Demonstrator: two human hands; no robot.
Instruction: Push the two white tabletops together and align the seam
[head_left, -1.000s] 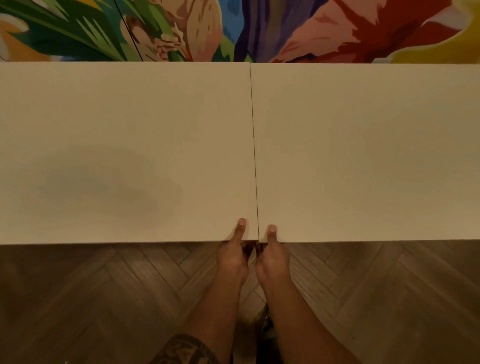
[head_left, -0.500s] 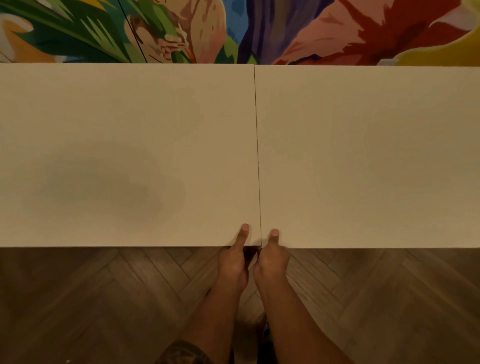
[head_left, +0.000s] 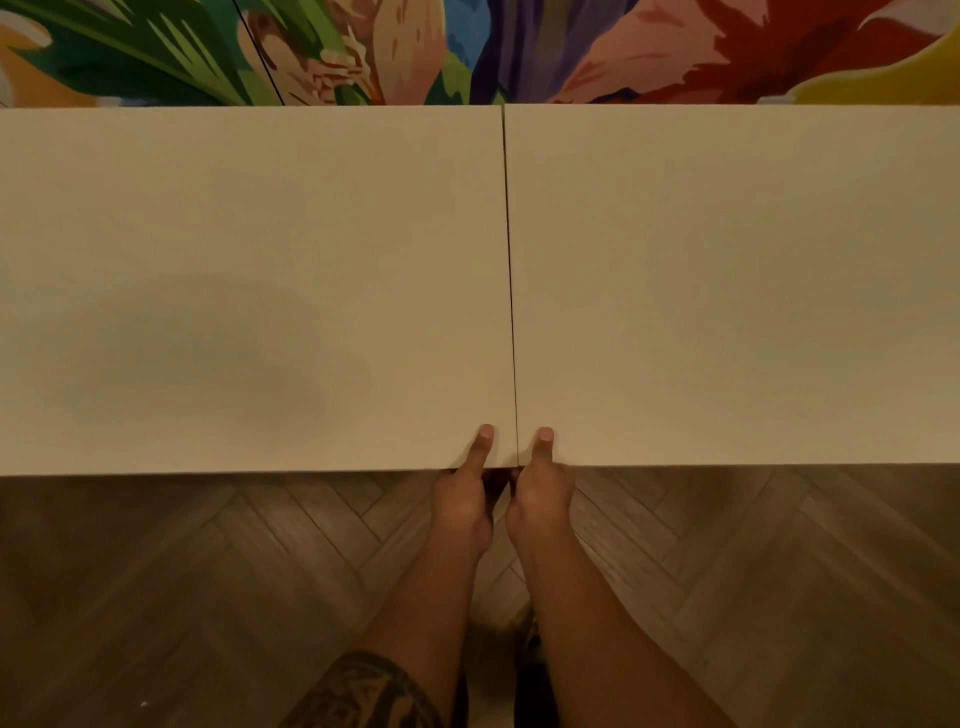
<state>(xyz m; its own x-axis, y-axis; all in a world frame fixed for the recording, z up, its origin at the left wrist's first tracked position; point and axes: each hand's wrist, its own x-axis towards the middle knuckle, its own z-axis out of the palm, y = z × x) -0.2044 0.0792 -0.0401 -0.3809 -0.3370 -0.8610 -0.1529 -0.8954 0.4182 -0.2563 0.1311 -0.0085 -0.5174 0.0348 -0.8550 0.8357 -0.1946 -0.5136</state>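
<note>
Two white tabletops lie side by side, the left tabletop (head_left: 249, 270) and the right tabletop (head_left: 727, 270). A thin dark seam (head_left: 510, 291) runs between them from the far edge to the near edge. The near edge of the left top sits slightly lower in the picture than that of the right. My left hand (head_left: 465, 499) grips the near corner of the left top, thumb on its surface, fingers hidden beneath. My right hand (head_left: 540, 499) grips the near corner of the right top the same way. Both thumbs flank the seam.
A brightly painted floral wall (head_left: 467, 47) stands directly behind the far edges of the tabletops. Dark herringbone wood floor (head_left: 208, 597) lies below the near edge, around my forearms.
Both hands keep their hold at the seam. The seam looks a little darker and more open near the front. The view has shifted slightly.
</note>
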